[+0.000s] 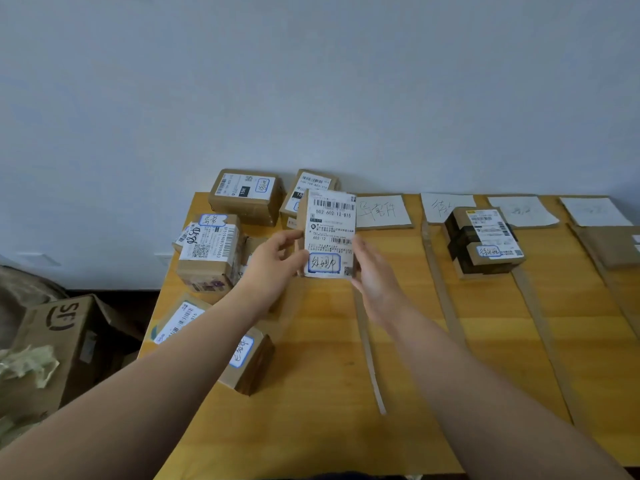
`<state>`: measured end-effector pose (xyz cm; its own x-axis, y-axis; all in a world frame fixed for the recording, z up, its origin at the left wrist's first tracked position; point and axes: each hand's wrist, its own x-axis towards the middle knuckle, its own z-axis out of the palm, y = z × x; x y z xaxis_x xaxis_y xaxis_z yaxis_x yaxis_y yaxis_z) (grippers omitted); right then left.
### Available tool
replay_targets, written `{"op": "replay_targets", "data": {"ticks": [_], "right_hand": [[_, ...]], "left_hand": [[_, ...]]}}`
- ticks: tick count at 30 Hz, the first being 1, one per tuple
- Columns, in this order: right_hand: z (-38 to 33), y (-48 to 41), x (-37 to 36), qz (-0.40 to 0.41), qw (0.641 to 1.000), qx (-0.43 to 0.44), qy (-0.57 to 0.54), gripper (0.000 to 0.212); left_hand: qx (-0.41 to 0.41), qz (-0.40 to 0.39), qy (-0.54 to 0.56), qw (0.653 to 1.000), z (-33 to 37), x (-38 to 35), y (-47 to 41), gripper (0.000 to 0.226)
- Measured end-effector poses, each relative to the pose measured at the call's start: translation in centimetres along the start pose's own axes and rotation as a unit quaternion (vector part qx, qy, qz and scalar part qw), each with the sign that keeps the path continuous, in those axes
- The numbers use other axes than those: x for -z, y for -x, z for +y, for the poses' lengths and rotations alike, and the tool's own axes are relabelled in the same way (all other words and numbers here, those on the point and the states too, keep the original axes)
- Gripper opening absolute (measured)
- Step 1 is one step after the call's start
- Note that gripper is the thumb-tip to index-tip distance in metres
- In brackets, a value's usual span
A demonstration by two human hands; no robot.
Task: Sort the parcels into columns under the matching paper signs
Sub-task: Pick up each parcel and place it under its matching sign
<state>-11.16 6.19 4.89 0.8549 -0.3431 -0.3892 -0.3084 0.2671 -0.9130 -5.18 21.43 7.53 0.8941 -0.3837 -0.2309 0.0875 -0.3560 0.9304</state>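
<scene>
I hold a small cardboard parcel (330,233) upright above the table, its white shipping label and a blue-framed handwritten tag facing me. My left hand (273,261) grips its left edge. My right hand (372,271) rests against its right edge. Unsorted parcels lie at the table's left: two at the back (247,195) (313,187), one with stacked labels (209,252), and one near the front (242,358) under my left forearm. Paper signs (381,211) (438,206) (521,211) (594,211) line the back edge. One black-taped parcel (485,240) sits under the second sign.
Cardboard strips (369,355) (441,289) (543,323) divide the yellow wooden table (433,393) into columns. A flat cardboard piece (613,245) lies in the far-right column. On the floor at the left stands an open brown box (59,344) with crumpled paper. A white wall is behind the table.
</scene>
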Motion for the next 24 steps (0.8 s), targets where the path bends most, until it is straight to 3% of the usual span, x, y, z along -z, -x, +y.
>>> {"op": "replay_targets", "data": {"ticks": [7, 24], "right_hand": [[-2.7, 0.0, 1.8, -0.047, 0.997, 0.055, -0.021, 0.034], [-4.5, 0.9, 5.2, 0.050, 0.995, 0.081, 0.011, 0.049]], "left_hand": [[-0.059, -0.010, 0.047, 0.997, 3.0, 0.2, 0.2, 0.026], [-0.043, 0.018, 0.017, 0.999, 5.1, -1.8, -0.5, 0.025]]}}
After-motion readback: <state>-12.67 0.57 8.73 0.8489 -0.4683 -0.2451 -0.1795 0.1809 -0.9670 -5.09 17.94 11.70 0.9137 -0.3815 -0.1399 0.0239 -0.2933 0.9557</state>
